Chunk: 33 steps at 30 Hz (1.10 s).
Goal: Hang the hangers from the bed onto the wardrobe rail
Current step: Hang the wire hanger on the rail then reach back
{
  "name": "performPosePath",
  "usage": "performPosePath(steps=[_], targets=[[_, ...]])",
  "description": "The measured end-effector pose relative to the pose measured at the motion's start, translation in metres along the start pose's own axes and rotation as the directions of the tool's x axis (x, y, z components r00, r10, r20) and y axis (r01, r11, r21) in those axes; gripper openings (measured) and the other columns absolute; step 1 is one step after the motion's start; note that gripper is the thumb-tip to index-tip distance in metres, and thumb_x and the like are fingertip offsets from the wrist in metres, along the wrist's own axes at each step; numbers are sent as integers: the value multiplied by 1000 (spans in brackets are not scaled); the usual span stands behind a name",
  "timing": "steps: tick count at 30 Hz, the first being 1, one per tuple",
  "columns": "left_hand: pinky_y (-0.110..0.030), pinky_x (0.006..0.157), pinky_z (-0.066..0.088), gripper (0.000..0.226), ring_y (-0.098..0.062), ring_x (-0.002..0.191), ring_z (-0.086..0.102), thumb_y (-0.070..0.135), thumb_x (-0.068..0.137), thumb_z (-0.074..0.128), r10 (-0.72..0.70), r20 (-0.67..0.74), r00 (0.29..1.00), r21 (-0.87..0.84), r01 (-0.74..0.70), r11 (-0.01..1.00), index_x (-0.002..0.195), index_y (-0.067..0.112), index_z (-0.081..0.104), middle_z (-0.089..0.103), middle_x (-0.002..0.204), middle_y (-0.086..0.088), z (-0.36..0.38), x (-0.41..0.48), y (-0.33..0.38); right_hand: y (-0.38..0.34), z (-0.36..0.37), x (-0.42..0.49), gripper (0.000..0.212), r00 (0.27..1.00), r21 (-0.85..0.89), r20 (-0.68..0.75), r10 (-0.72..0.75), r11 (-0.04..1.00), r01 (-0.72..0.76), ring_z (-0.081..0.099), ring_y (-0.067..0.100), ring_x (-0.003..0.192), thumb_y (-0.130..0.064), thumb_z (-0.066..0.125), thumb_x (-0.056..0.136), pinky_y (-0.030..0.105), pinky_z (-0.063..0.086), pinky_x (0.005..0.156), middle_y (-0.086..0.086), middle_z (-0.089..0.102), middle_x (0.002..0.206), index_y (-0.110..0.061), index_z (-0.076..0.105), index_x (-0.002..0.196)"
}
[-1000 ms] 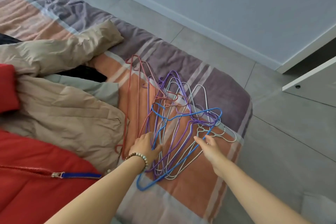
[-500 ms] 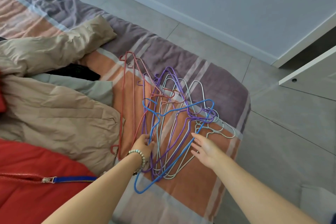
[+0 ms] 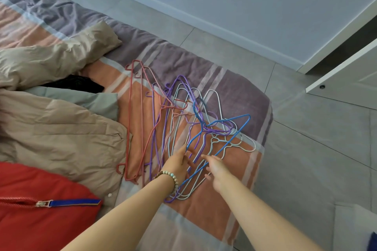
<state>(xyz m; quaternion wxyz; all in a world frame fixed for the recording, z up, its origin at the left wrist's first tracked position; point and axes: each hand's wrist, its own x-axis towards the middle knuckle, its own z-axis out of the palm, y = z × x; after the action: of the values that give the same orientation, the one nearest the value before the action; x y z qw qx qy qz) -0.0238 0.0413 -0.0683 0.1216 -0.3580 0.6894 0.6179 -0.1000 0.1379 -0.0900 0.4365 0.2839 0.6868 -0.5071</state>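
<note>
A tangle of several wire hangers (image 3: 177,108) in red, purple, pale blue and white lies on the striped bed cover (image 3: 240,91) near the bed's corner. A bright blue hanger (image 3: 230,140) lies on top of the pile. My left hand (image 3: 179,162), with a beaded bracelet on the wrist, pinches the blue hanger's wire at its near shoulder. Just to its right, my right hand (image 3: 216,167) hovers over the hangers' lower bars, fingers stretched out and holding nothing. The wardrobe rail is out of view.
A beige padded jacket (image 3: 61,134) and a red zipped jacket (image 3: 40,222) cover the bed on the left. Grey tiled floor (image 3: 316,159) runs along the right. A white wardrobe door (image 3: 346,73) stands ajar at the upper right.
My left hand moved right from the pile's left side and took hold of the blue hanger, which has shifted up and to the right. My right hand drew slightly back toward me.
</note>
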Motion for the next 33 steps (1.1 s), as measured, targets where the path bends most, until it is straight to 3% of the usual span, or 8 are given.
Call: performPosePath(steps=[4,8,13,17,20,24,30,33], targets=[[-18,40,35,34,-17,51,45,5,96,22,-39,-11,999,82,40,996,100,25,49,60,80,-11,3,-1,-4,17,-9,10,58,999,168,-41,27,986,-19,54,16,85,-15,66,84,27,43,63,10,55,116,-15,37,135],[-23,43,44,26,-21,54,54,15,98,25,-43,25,999,148,39,988,108,26,47,64,78,-2,6,-8,-6,26,-33,6,37,1000,222,3,1,975,-2,64,9,63,-5,57,90,28,46,62,2,62,92,-26,40,116],[-27,57,49,22,-18,63,57,22,99,31,27,26,999,156,-30,987,111,28,49,66,78,2,11,-17,32,15,-83,-23,24,983,65,49,-174,983,171,67,25,80,6,62,83,47,50,93,19,67,101,-15,52,90],[-26,63,48,20,-17,65,60,29,98,37,118,64,991,44,-121,992,113,23,51,67,83,1,30,-29,99,-39,-122,-61,25,933,175,1,-359,919,354,68,10,57,8,54,88,27,57,65,18,63,93,-15,46,84],[-32,69,51,20,-17,67,63,27,99,38,198,142,970,9,-201,980,100,21,57,69,82,3,47,-45,155,-93,-161,-103,27,898,354,-107,-427,827,436,68,10,51,10,48,91,22,56,50,13,63,83,-15,43,84],[-44,82,56,25,-25,81,70,28,98,40,337,232,913,51,-357,933,83,26,61,69,77,-1,67,-80,244,-151,-219,-168,26,862,485,-201,-465,717,500,69,12,52,10,46,92,22,56,48,14,63,84,-15,43,85],[-35,74,58,28,-26,69,69,34,98,36,508,296,809,7,-533,846,88,21,59,71,86,-12,114,-165,388,-209,-319,-282,15,779,489,-313,-542,611,622,67,19,66,6,52,91,24,56,51,14,63,83,-8,48,96],[-34,69,59,28,-26,66,69,33,98,35,575,335,746,7,-612,791,88,19,58,71,86,-11,143,-213,447,-224,-371,-348,9,753,372,-328,-570,654,658,64,21,66,-1,56,91,24,56,49,13,63,78,-4,51,98]])
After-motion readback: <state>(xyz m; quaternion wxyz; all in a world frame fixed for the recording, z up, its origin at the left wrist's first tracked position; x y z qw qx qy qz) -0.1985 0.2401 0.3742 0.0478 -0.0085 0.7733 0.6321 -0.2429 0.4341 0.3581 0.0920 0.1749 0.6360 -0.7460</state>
